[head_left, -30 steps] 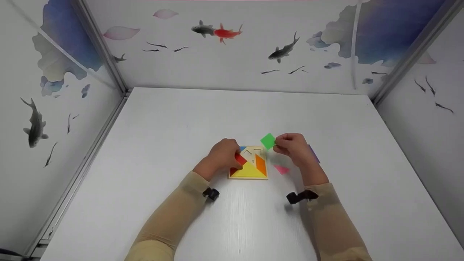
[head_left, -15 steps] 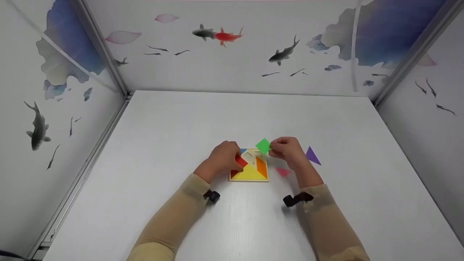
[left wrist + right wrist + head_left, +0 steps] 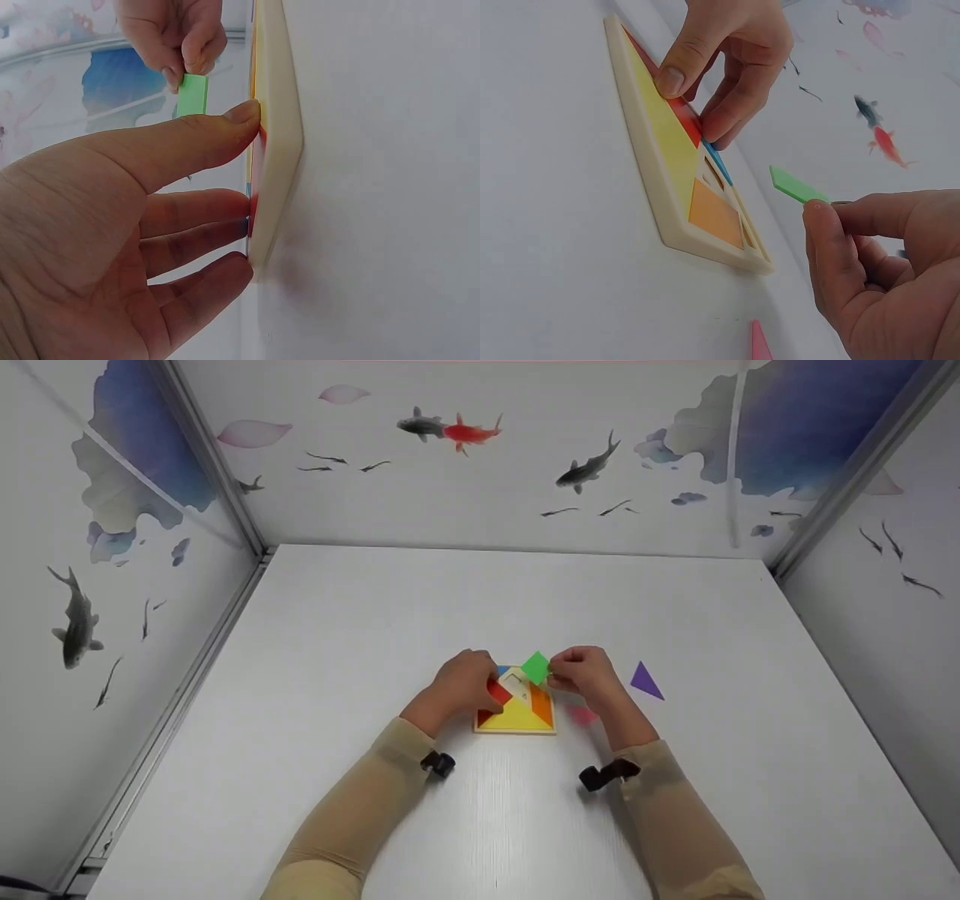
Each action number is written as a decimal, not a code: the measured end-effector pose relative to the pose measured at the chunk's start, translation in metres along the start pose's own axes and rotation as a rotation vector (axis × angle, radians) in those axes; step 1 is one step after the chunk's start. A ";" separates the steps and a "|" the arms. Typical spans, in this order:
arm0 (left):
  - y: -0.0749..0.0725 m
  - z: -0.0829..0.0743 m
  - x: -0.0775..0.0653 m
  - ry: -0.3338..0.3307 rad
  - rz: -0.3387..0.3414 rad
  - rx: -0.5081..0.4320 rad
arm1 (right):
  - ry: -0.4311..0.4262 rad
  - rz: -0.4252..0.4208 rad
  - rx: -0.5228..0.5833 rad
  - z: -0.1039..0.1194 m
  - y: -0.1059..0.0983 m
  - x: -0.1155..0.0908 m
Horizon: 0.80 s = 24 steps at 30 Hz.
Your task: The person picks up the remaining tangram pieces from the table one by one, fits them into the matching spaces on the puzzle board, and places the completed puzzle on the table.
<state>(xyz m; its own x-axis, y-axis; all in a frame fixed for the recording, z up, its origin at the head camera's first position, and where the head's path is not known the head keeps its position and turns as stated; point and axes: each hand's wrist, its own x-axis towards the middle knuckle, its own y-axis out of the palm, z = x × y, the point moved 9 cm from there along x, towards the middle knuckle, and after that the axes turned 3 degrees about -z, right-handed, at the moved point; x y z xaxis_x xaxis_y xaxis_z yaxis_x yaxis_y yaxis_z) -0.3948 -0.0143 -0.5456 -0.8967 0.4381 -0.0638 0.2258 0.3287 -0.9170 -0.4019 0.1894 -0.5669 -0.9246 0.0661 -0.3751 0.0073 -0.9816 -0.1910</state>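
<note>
A pale tangram tray point(image 3: 517, 732) lies on the table with yellow point(image 3: 516, 718), orange point(image 3: 541, 703), red point(image 3: 498, 690) and blue pieces point(image 3: 718, 162) in it. My left hand point(image 3: 461, 686) rests on its left side, thumb and fingertips touching the pieces from above, as the left wrist view point(image 3: 97, 217) shows. Between thumb and index finger, my right hand point(image 3: 589, 675) pinches a green square tangram piece point(image 3: 535, 668) by one corner. That green piece is held above the tray's far right part, near bare recesses point(image 3: 515, 682).
On the white table point(image 3: 375, 600), a purple triangle point(image 3: 646, 682) lies right of my right hand. A pink triangle point(image 3: 580, 715), partly hidden by that hand, lies beside the tray's right edge. Printed walls point(image 3: 480, 495) enclose the table's back and sides.
My right hand has moved left with the green square, from beside the tray to over its far right part. The purple triangle has come into fuller view. My left hand stays put.
</note>
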 end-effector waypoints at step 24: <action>-0.002 0.001 -0.002 0.003 -0.004 -0.028 | -0.048 0.033 -0.102 -0.002 0.024 -0.003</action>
<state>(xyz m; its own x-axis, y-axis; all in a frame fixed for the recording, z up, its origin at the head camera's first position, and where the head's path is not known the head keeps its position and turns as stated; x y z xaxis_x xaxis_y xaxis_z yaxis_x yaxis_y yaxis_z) -0.3933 -0.0167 -0.5437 -0.8964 0.4395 -0.0585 0.2328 0.3543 -0.9057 -0.3981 0.1663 -0.5717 -0.9405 0.0224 -0.3392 0.0749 -0.9596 -0.2712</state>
